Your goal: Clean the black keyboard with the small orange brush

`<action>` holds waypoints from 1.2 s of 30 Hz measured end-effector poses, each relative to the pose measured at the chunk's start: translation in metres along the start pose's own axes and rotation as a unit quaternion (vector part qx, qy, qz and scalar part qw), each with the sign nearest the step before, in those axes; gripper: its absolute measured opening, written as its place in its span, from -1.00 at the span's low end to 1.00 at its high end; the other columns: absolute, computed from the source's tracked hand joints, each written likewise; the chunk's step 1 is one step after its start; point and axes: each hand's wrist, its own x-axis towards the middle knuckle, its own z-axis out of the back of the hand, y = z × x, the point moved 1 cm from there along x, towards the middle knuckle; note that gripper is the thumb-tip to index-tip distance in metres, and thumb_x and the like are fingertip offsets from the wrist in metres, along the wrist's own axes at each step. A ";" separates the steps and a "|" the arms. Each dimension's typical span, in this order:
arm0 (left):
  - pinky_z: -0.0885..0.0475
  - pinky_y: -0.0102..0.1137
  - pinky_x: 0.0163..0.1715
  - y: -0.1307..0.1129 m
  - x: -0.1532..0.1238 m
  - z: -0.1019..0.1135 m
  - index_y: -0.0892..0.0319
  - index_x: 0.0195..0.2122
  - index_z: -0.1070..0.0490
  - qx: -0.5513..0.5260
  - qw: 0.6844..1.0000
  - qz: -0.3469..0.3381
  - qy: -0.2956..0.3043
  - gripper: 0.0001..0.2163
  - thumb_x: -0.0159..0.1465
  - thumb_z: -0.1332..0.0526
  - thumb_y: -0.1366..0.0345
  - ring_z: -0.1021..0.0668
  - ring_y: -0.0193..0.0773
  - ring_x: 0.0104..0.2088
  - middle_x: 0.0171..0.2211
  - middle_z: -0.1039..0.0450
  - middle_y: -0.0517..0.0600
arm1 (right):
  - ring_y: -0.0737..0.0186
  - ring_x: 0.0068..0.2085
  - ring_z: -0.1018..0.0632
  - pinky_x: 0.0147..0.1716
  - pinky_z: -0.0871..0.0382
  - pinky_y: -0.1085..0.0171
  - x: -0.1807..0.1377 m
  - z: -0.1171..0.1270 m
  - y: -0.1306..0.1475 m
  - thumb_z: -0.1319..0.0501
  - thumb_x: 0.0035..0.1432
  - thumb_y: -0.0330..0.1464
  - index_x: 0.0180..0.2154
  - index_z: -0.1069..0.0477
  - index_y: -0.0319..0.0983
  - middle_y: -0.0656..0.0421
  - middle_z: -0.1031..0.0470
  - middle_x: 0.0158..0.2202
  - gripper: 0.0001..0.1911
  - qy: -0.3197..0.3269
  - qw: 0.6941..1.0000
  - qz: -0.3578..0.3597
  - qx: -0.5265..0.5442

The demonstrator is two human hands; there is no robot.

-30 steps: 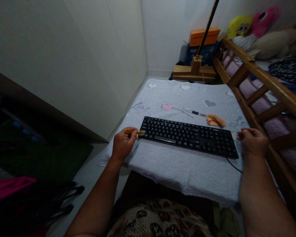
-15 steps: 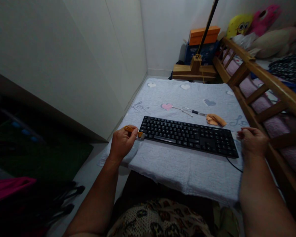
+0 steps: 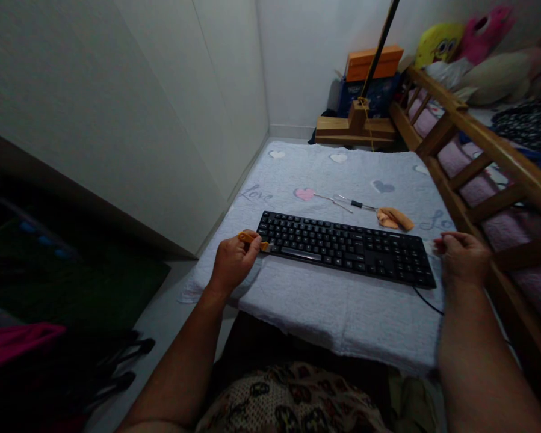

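My left hand (image 3: 234, 260) is closed round a small brush (image 3: 264, 246) with an orange-yellow handle. The bristles touch the lower left corner of a black keyboard (image 3: 333, 243), which lies flat on the cloth. Beyond the keyboard's right end, my right hand (image 3: 463, 255) is closed with its fingertips pinched together; whatever it may hold is too unclear to name. Behind the keyboard lie a thin white stick (image 3: 337, 204), a wire tool with a dark grip (image 3: 357, 204) and a crumpled orange cloth (image 3: 394, 218).
A pale cloth (image 3: 297, 300) with hearts covers the table. A wooden bed rail (image 3: 482, 135) runs along the right side, a large white panel (image 3: 162, 120) along the left. At the back stand a wooden base with a pole (image 3: 355, 126) and an orange box (image 3: 374, 63). The keyboard cable (image 3: 428, 300) trails right.
My left hand has moved right with the brush, whose bristles have gone from the keyboard's left edge onto its lower left keys. My right hand stays almost where it was.
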 end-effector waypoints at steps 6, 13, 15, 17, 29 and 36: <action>-0.41 -0.40 -0.41 -0.005 0.005 0.002 0.10 -0.28 -0.53 -0.010 1.000 0.005 -0.018 -0.73 0.42 -0.15 0.08 -0.62 -0.22 -0.49 -0.51 -0.57 -0.05 | 0.32 -0.49 -0.52 -0.52 -0.45 0.44 -0.003 -0.001 0.005 -0.30 -0.17 -0.36 -0.39 -0.54 -0.24 0.24 -0.51 -0.53 -0.80 -0.002 1.000 -0.006 -0.001; -0.43 -0.41 -0.40 -0.002 0.007 -0.019 0.11 -0.18 -0.55 -0.053 0.998 0.020 -0.027 -0.71 0.43 -0.14 0.04 -0.60 -0.25 -0.51 -0.47 -0.59 -0.06 | 0.33 -0.48 -0.52 -0.54 -0.43 0.46 -0.007 -0.001 0.011 -0.30 -0.19 -0.37 -0.40 -0.54 -0.23 0.24 -0.51 -0.54 -0.81 -0.004 1.000 -0.011 0.000; -0.44 -0.40 -0.38 -0.001 0.006 -0.022 0.11 -0.20 -0.54 -0.047 0.998 0.019 -0.021 -0.71 0.43 -0.14 0.04 -0.62 -0.24 -0.48 -0.47 -0.59 -0.05 | 0.32 -0.48 -0.52 -0.53 -0.44 0.45 -0.007 -0.001 0.012 -0.31 -0.20 -0.37 -0.40 -0.54 -0.23 0.24 -0.51 -0.54 -0.81 -0.005 1.000 -0.013 0.002; -0.44 -0.40 -0.37 0.000 0.005 -0.021 0.10 -0.23 -0.53 -0.031 0.999 0.018 -0.018 -0.71 0.44 -0.13 0.04 -0.63 -0.21 -0.45 -0.46 -0.59 -0.04 | 0.32 -0.48 -0.52 -0.54 -0.44 0.44 -0.008 -0.002 0.012 -0.31 -0.19 -0.36 -0.40 -0.54 -0.23 0.24 -0.51 -0.53 -0.81 -0.003 1.000 -0.013 0.002; -0.44 -0.39 -0.37 -0.014 0.007 -0.016 0.08 -0.26 -0.48 -0.068 0.997 0.026 -0.018 -0.71 0.47 -0.11 0.03 -0.62 -0.23 -0.45 -0.45 -0.59 -0.06 | 0.32 -0.48 -0.51 -0.52 -0.42 0.44 -0.012 -0.003 0.019 -0.29 -0.17 -0.39 -0.40 -0.53 -0.23 0.24 -0.51 -0.53 -0.83 -0.008 1.000 -0.022 -0.005; -0.44 -0.39 -0.33 -0.011 0.004 -0.031 0.08 -0.28 -0.48 -0.039 0.999 0.010 0.008 -0.73 0.45 -0.11 0.07 -0.65 -0.19 -0.38 -0.42 -0.61 -0.03 | 0.30 -0.48 -0.50 -0.51 -0.40 0.41 -0.016 -0.004 0.025 -0.27 -0.15 -0.43 -0.41 -0.52 -0.23 0.24 -0.50 -0.53 -0.86 -0.011 1.000 -0.026 -0.010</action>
